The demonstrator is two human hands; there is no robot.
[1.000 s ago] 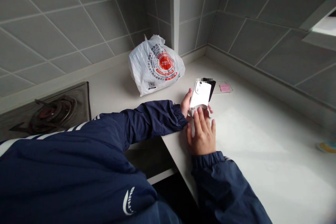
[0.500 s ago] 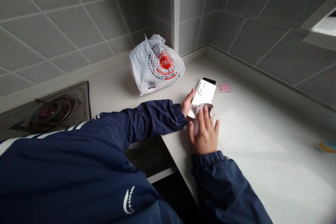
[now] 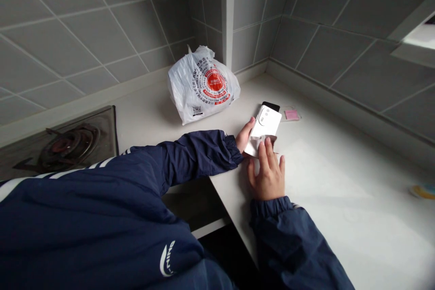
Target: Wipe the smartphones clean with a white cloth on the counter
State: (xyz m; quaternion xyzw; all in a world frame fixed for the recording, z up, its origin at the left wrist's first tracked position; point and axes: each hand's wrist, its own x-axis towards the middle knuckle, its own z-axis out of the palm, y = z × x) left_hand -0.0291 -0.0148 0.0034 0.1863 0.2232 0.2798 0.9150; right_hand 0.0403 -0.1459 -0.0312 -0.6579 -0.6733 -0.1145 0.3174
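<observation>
A person's left hand (image 3: 245, 135) grips the white phone (image 3: 265, 121) by its left edge, thumb and fingers closed narrowly around it, the phone tilted up off the counter. The right hand (image 3: 269, 176) reaches in from below, its fingers (image 3: 268, 154) spread across a white wrapper (image 3: 260, 145) around the phone's lower end, the thumb (image 3: 251, 173) apart from them; whether those fingers actually pinch the wrapper cannot be told.

The phone sits near the counter's front edge, its camera island at the top end. A black slab (image 3: 271, 106) shows just behind that end, at 1 o'clock. Farther along at 2 o'clock, a clear packet (image 3: 288, 114) with a pink label lies on the white counter (image 3: 340, 208).

At 10 o'clock, a knotted white plastic bag (image 3: 203, 85) with a red round logo stands by the tiled wall (image 3: 102, 31). A gas burner (image 3: 73, 145) sits at 9 o'clock, beyond the person's navy jacket (image 3: 84, 217), which has white stripes on its sleeve. A small colored disc (image 3: 423, 191) lies at the counter's edge, at 4 o'clock.
</observation>
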